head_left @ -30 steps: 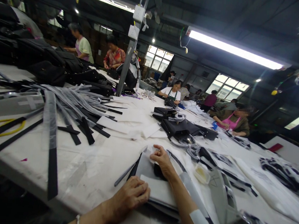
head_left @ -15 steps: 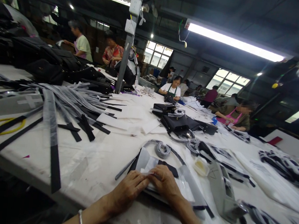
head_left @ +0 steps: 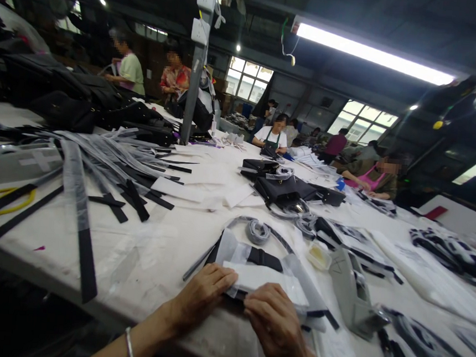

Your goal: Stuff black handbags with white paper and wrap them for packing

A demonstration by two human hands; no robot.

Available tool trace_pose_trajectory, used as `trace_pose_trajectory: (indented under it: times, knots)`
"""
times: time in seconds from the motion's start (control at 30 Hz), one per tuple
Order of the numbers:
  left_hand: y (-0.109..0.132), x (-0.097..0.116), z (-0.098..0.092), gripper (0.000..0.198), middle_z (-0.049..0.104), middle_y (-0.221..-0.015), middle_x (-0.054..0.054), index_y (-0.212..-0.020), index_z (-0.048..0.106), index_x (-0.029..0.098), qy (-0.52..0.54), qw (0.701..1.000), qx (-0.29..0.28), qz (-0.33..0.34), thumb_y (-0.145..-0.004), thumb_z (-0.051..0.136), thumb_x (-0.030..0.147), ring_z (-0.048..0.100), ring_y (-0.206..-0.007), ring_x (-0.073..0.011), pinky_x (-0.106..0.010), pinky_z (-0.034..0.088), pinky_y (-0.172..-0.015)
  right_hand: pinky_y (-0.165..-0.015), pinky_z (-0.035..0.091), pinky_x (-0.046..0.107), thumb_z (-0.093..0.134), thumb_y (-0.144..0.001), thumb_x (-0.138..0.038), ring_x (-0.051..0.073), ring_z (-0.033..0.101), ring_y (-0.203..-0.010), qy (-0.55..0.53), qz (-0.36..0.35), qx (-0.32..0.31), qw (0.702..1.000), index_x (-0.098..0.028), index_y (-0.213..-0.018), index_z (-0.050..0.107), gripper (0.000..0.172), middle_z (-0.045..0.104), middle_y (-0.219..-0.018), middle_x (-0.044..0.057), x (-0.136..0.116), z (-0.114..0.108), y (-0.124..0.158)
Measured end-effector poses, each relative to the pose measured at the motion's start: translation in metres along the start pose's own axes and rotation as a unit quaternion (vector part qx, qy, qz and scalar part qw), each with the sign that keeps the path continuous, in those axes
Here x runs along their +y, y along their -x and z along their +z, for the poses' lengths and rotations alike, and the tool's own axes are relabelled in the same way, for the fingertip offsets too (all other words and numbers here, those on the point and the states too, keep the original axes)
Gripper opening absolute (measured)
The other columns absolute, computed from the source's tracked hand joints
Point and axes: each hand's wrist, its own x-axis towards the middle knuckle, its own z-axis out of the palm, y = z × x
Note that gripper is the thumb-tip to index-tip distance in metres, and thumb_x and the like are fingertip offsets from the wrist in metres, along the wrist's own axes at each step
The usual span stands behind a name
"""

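Observation:
A flat black piece wrapped in clear plastic with a white sheet on top lies on the white table near its front edge. My left hand rests on the left end of that sheet, fingers curled onto its edge. At the piece's near edge my right hand grips with bent fingers. A coiled grey strap lies just behind the piece.
Black straps in plastic sleeves spread over the left of the table. Black bags sit mid-table, a small yellow-filled tub and a grey tool to the right. A metal post stands behind. Other people work at the far side.
My right hand drew back from behind the wrapped piece to its near edge. The left hand moved up onto the white sheet. The view tilted slightly.

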Motion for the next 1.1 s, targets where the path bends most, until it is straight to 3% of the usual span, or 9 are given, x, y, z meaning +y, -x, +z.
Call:
trace_pose_trajectory:
  times: [0.07, 0.23, 0.33, 0.43, 0.53, 0.67, 0.83, 1.0, 1.1]
  knots:
    - [0.000, -0.002, 0.001, 0.057, 0.064, -0.120, -0.009, -0.132, 0.047, 0.016, -0.002, 1.000, -0.011, -0.003, -0.079, 0.048, -0.004, 0.058, -0.109, -0.0222, -0.039, 0.052, -0.096, -0.077, 0.055, 0.036, 0.062, -0.091, -0.021, 0.022, 0.070, -0.084, 0.013, 0.000, -0.024, 1.000, -0.028, -0.116, 0.061, 0.026, 0.074, -0.093, 0.004, 0.000, -0.002, 0.026]
    - [-0.003, -0.004, 0.004, 0.065, 0.062, -0.121, -0.010, -0.135, 0.043, 0.016, -0.017, 1.000, -0.009, 0.001, -0.074, 0.051, -0.005, 0.057, -0.109, -0.0238, -0.041, 0.052, -0.096, -0.087, 0.060, 0.037, 0.060, -0.093, -0.049, 0.029, 0.068, -0.110, 0.098, -0.033, -0.105, 0.989, -0.032, -0.153, 0.033, 0.068, 0.069, -0.125, 0.007, 0.018, 0.023, 0.086]
    - [-0.010, -0.001, 0.003, 0.069, 0.061, -0.123, -0.009, -0.136, 0.041, 0.017, -0.017, 1.000, -0.003, -0.018, -0.072, 0.052, -0.006, 0.057, -0.110, -0.0240, -0.041, 0.052, -0.097, -0.090, 0.061, 0.038, 0.067, -0.086, -0.054, 0.031, 0.066, -0.113, 0.101, -0.024, -0.097, 0.990, -0.032, -0.155, 0.026, 0.083, 0.066, -0.129, 0.008, 0.027, 0.042, 0.110]
    - [-0.016, 0.003, 0.003, 0.073, 0.060, -0.123, -0.009, -0.138, 0.039, 0.018, -0.022, 0.999, 0.005, -0.023, -0.070, 0.052, -0.006, 0.057, -0.110, -0.0247, -0.043, 0.052, -0.097, -0.092, 0.061, 0.041, 0.069, -0.088, -0.045, 0.031, 0.066, -0.113, 0.079, -0.032, -0.054, 0.995, -0.031, -0.153, 0.034, 0.075, 0.068, -0.126, 0.007, 0.031, 0.052, 0.122]
    - [-0.020, 0.004, 0.005, 0.075, 0.060, -0.124, -0.010, -0.138, 0.037, 0.017, -0.032, 0.999, -0.004, -0.023, -0.069, 0.054, -0.006, 0.056, -0.111, -0.0256, -0.044, 0.051, -0.098, -0.089, 0.061, 0.041, 0.065, -0.091, -0.031, 0.028, 0.069, -0.108, 0.060, -0.027, 0.001, 0.998, -0.032, -0.136, 0.053, 0.047, 0.074, -0.114, 0.004, 0.024, 0.058, 0.114]
    - [-0.027, 0.004, 0.008, 0.075, 0.060, -0.124, -0.008, -0.136, 0.038, 0.019, -0.029, 0.999, -0.031, -0.029, -0.068, 0.056, -0.007, 0.055, -0.111, -0.0252, -0.043, 0.050, -0.099, -0.091, 0.057, 0.041, 0.056, -0.090, -0.017, 0.025, 0.071, -0.098, 0.042, 0.035, 0.074, 0.996, -0.026, -0.105, 0.066, 0.020, 0.077, -0.096, 0.004, -0.008, 0.089, 0.062]
    - [-0.023, -0.001, 0.007, 0.068, 0.060, -0.124, -0.008, -0.132, 0.042, 0.018, -0.053, 0.996, -0.067, -0.019, -0.070, 0.057, -0.006, 0.055, -0.110, -0.0263, -0.044, 0.049, -0.099, -0.059, 0.052, 0.030, 0.045, -0.094, -0.031, 0.021, 0.064, -0.067, -0.024, 0.074, 0.085, 0.993, -0.022, -0.074, 0.068, 0.032, 0.069, -0.070, 0.006, -0.041, 0.131, 0.008]
    - [-0.004, -0.006, 0.008, 0.044, 0.063, -0.115, -0.008, -0.126, 0.049, 0.017, -0.065, 0.997, -0.039, 0.025, -0.086, 0.053, 0.000, 0.058, -0.101, -0.0230, -0.038, 0.051, -0.092, -0.060, 0.051, 0.022, 0.062, -0.091, -0.047, 0.016, 0.066, -0.061, -0.257, 0.192, -0.074, 0.944, -0.023, -0.068, 0.073, 0.035, 0.072, -0.066, 0.000, -0.031, 0.068, -0.009]
    - [-0.002, -0.006, 0.008, 0.033, 0.063, -0.113, -0.008, -0.127, 0.051, 0.016, -0.070, 0.997, -0.028, 0.031, -0.095, 0.052, 0.009, 0.059, -0.102, -0.0222, -0.037, 0.051, -0.092, -0.075, 0.054, 0.027, 0.061, -0.092, -0.045, 0.019, 0.070, -0.077, -0.203, 0.288, 0.018, 0.936, -0.023, -0.079, 0.076, 0.029, 0.075, -0.081, 0.002, -0.001, 0.020, -0.035]
